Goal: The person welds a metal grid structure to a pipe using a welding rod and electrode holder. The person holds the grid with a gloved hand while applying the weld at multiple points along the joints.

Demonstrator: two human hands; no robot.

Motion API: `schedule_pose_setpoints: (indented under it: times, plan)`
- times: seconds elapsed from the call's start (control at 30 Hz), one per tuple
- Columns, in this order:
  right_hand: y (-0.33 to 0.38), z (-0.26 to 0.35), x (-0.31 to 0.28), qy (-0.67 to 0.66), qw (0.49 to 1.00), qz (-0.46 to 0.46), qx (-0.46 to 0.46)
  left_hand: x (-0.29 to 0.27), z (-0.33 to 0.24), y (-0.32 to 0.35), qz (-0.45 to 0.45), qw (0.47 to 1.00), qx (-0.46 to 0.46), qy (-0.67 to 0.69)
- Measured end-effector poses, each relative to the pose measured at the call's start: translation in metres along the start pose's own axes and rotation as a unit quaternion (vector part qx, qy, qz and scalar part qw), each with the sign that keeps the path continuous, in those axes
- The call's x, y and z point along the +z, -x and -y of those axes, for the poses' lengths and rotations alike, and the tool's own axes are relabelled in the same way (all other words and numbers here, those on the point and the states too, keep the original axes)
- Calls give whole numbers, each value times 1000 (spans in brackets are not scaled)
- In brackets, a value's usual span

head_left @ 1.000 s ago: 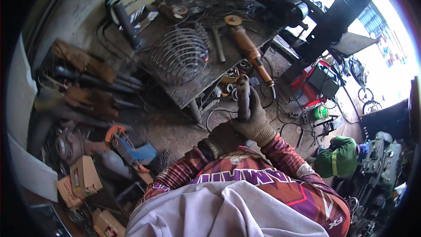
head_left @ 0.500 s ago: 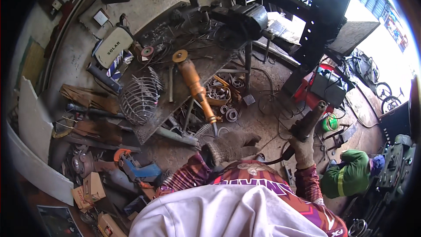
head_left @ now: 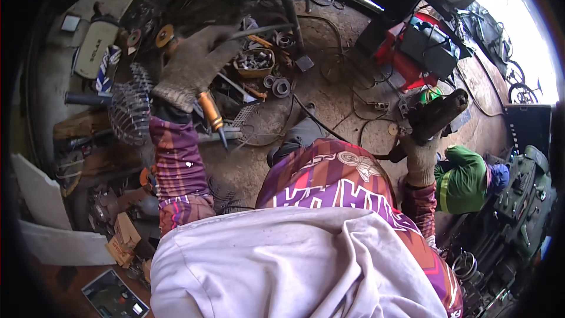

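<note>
Brown-gloved, the left hand is open with fingers extended, overlapping an orange power tool; whether they touch, I cannot tell. Beside the fingers sits a tray of metal parts. At the person's right, the right hand grips a dark cylindrical tool, pointing away from the body.
</note>
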State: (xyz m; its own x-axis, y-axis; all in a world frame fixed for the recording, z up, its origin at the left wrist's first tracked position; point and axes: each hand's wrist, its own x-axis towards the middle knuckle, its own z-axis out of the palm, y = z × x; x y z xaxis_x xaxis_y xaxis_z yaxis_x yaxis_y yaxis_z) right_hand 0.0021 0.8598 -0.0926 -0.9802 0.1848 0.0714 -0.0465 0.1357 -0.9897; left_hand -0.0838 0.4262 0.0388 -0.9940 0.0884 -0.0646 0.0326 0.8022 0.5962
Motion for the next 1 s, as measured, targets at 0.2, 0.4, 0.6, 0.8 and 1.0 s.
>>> schedule_pose_setpoints:
  times: [0.2,0.4,0.6,0.8,1.0]
  plan:
    - [-25,-21,3,7,999,-25,39,4,95,-32,-64,973,-188,-117]
    - [-95,-48,25,71,996,-26,54,-14,115,-32,-120,861,-482,-115]
    - [-187,-36,86,84,993,24,85,32,165,-35,-256,864,-428,-71]
    - [-236,-33,127,9,995,64,78,-3,153,-81,-193,869,-456,2]
    - [-274,-38,118,10,996,52,69,-18,200,-106,-214,837,-502,-27]
